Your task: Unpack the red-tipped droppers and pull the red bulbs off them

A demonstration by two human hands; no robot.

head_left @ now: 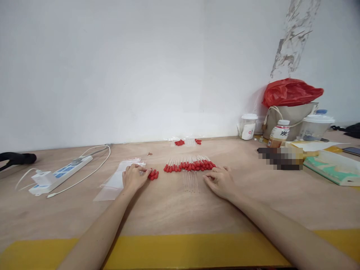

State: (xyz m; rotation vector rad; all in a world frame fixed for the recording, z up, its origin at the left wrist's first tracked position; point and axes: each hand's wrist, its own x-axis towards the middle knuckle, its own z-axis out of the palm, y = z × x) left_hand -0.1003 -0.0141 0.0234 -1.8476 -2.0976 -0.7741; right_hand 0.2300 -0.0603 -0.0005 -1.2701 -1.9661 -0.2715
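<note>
My left hand (135,177) lies at the edge of several clear plastic zip bags (112,183), its thumb and fingers closed at a small cluster of red-handled pins (154,174). The thin shafts of this cluster are hidden by the hand. To the right, a row of thin metal pins with red handles (188,165) lies side by side, most shafts pointing to the wall. Several more shafts (191,182) point toward me. At the row's right end rests my right hand (221,182), fingers bent and apart from the thumb, with nothing visible between them.
Filled clear bags (189,141) lie by the wall. A white power strip (62,175) with a cable sits left. On the right stand a lidded cup (248,127), a bottle (279,134), a grey bag (291,120) under red plastic, and a green-and-white box (334,168).
</note>
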